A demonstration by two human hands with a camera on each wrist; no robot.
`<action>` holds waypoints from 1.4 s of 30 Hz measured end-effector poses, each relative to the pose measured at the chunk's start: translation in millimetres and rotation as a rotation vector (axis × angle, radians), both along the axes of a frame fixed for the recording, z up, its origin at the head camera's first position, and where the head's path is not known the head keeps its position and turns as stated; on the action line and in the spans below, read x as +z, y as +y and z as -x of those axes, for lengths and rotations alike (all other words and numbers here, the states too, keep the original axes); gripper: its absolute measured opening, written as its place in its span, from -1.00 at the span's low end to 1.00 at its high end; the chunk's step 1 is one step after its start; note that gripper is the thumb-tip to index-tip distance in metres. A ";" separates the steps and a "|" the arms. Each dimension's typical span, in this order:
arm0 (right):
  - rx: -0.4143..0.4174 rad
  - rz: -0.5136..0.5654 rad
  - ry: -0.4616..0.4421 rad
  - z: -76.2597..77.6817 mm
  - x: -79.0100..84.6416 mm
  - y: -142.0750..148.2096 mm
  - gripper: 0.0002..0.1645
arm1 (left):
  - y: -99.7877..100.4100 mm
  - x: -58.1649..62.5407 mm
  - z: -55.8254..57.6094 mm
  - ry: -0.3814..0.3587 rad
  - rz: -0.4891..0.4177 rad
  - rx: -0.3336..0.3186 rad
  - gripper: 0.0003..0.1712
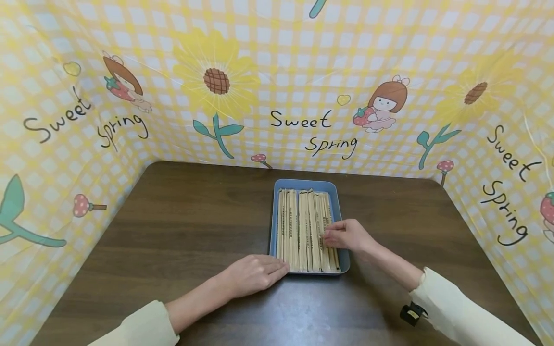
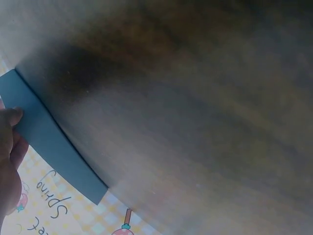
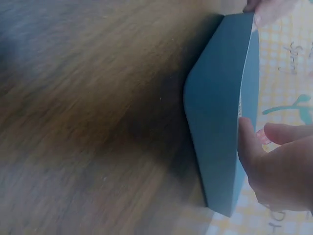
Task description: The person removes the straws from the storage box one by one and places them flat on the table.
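Note:
A blue rectangular tray (image 1: 339, 202) rests on the table, filled with several long, thin paper-wrapped chopsticks (image 1: 294, 226) lying side by side lengthwise. Dark print runs along their wrappers. My left hand (image 1: 255, 274) holds the tray's near left corner; in the left wrist view its thumb (image 2: 13, 115) presses the outer wall, with the fingers beyond the rim. My right hand (image 1: 352, 235) reaches over the right rim, fingertips at the rightmost chopsticks. In the right wrist view, the right hand's (image 3: 286, 166) thumb and finger stand apart, one tip hidden behind the tray wall.
The dark wooden table (image 1: 195, 211) extends around the tray. A yellow checked cloth (image 1: 294, 72) with flowers and lettering walls off the back and both sides. A small black device (image 1: 412, 313) hangs at the right sleeve (image 1: 459, 302).

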State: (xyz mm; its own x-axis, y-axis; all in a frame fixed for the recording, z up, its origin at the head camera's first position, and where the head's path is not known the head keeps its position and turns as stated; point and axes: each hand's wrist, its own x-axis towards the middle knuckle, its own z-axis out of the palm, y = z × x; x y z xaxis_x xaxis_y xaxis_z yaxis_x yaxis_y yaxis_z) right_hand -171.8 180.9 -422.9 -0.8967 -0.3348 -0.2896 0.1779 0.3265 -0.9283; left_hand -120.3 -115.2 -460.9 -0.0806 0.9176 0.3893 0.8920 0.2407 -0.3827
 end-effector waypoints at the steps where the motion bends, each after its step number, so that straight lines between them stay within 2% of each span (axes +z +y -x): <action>1: -0.024 0.027 -0.031 3.0 -1.6 -1.4 -0.59 | 0.0 0.3 -0.1 -0.002 0.003 0.001 -0.65; 4: -0.088 0.058 -0.079 10.4 -5.1 -4.9 -0.63 | 0.0 1.2 -0.2 -0.013 0.005 0.004 -0.65; 6: -0.102 0.055 -0.087 14.5 -6.3 -7.0 -0.63 | -0.1 1.5 -0.2 -0.018 0.004 0.006 -0.65; 14: -0.067 -0.041 -0.084 23.8 -6.3 -14.7 -0.62 | 0.2 -0.5 -0.8 -0.024 -0.018 0.004 -0.67; 21: -0.080 -0.109 -0.083 31.8 -7.9 -23.6 -0.65 | -0.4 0.2 -0.6 -0.028 -0.017 0.013 -0.67; 28: -0.066 -0.206 -0.043 40.1 -10.3 -30.0 -0.73 | 1.1 0.8 -1.5 -0.029 -0.024 0.009 -0.67; 35: -0.032 -0.274 0.039 41.7 -11.7 -36.6 -0.82 | 1.4 -0.4 -2.1 -0.030 -0.028 0.011 -0.67; 42: -0.034 -0.291 0.087 42.4 -12.1 -44.2 -0.82 | 1.9 -0.2 -1.7 -0.022 -0.028 0.016 -0.66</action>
State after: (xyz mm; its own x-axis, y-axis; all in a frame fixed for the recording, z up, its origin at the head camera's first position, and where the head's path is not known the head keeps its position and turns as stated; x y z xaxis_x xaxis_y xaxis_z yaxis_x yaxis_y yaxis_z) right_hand -214.2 136.7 -435.0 -0.9316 -0.2183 -0.2906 0.1171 0.5766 -0.8086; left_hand -118.6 -113.3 -461.1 -0.1039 0.9047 0.4131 0.8962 0.2653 -0.3555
